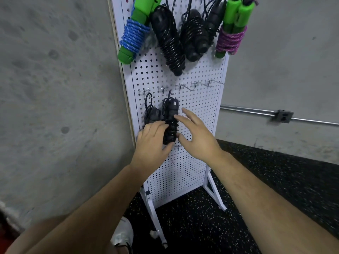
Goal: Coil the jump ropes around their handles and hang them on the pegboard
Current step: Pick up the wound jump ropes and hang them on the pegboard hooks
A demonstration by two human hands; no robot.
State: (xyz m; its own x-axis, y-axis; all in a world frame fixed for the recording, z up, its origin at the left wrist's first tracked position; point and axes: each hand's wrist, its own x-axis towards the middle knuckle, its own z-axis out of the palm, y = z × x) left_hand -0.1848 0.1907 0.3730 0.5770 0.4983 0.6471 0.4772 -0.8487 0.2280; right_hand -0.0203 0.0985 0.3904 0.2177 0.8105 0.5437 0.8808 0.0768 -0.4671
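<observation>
— Gripping the black jump rope (171,123) with our left hand (152,142), are we?
— We are. Our fingers are curling round its coiled lower part from the left, and the thumb is lying under it. The bundle is hanging upright from the lower row of hooks (180,87), towards the left edge of the pegboard (192,110).
— And our right hand (196,136)?
— It is holding nothing. Its fingers are stretching out straight and spread, just beside the bundle on its right. We are not managing to tell whether a fingertip is touching it.
— What is hanging next to it?
— Another black coiled rope (152,112) is hanging just to the left, partly behind our left hand. Along the top edge a blue rope on green handles (134,35), black bundles (168,39) and a purple rope on green handles (230,40) are hanging too.
— And the pegboard itself?
— It is standing on a speckled black floor (201,217) against a grey wall (55,88).
</observation>
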